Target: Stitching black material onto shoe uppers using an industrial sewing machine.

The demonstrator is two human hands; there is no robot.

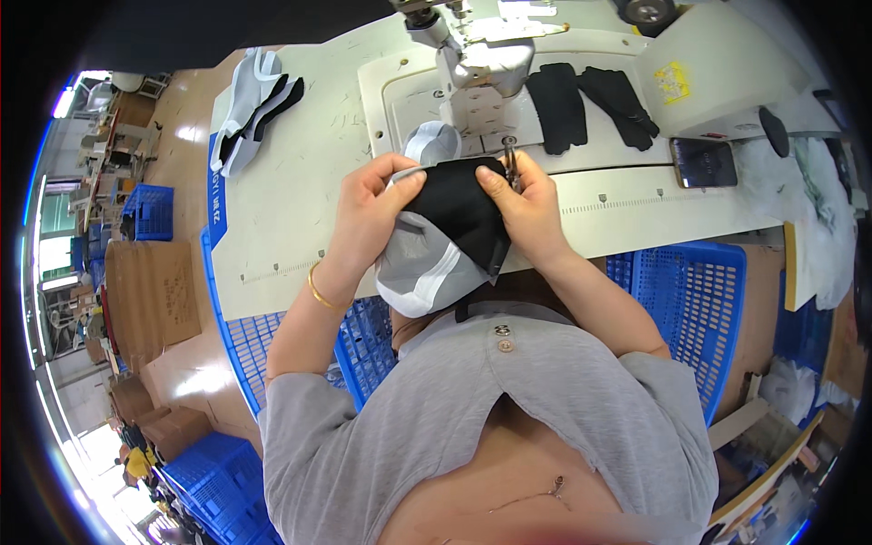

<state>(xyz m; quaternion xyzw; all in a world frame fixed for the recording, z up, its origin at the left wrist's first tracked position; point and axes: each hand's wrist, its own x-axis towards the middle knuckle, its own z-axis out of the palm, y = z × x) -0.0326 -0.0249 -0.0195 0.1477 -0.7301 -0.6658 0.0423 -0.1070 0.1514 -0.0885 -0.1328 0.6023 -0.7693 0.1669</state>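
Note:
Just in front of the sewing machine (481,68), both hands hold up a black and light grey fabric piece (447,202). My left hand (365,202) pinches its upper left edge between thumb and fingers. On the upper right edge, my right hand (534,211) is closed, its thumb pressed on the black cloth. Slim metal snips (511,162) stick up at the right hand's fingers; how they are held is partly hidden. The grey part with a white band hangs down toward my lap. Behind the left hand, a rounded grey piece (432,142) lies near the machine's needle area.
Black fabric pieces (558,107) lie right of the machine. A stack of grey and black pieces (252,113) lies at the table's far left. A phone (704,163) rests at the right. Blue crates (695,304) stand below the table's front edge.

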